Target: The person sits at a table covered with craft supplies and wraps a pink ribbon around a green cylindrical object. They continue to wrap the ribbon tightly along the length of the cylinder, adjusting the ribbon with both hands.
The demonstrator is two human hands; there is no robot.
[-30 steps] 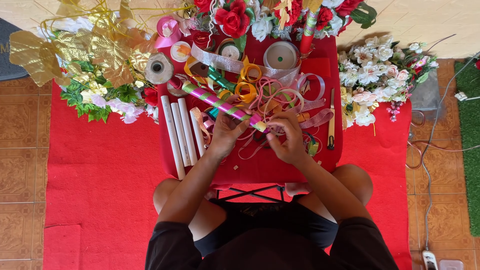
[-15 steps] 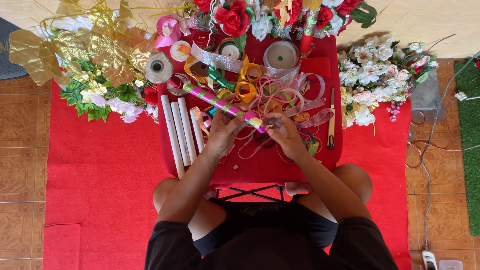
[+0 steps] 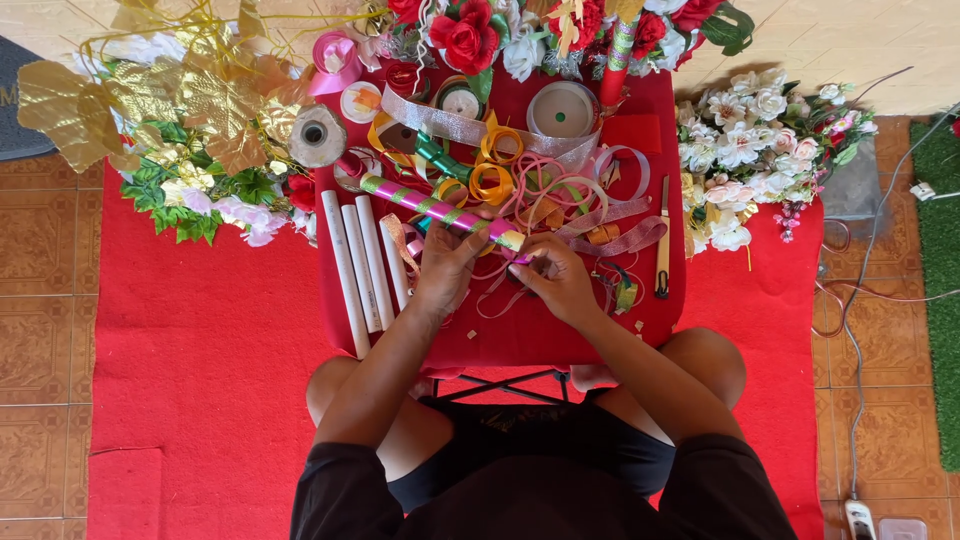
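Both hands are closed on one ribbon-wrapped stick, striped pink and green, lying slantwise on the red table: its near end is gripped by the left hand and pinched by the right hand. Three white tubes lie just left; ribbon spools are ranged beyond.
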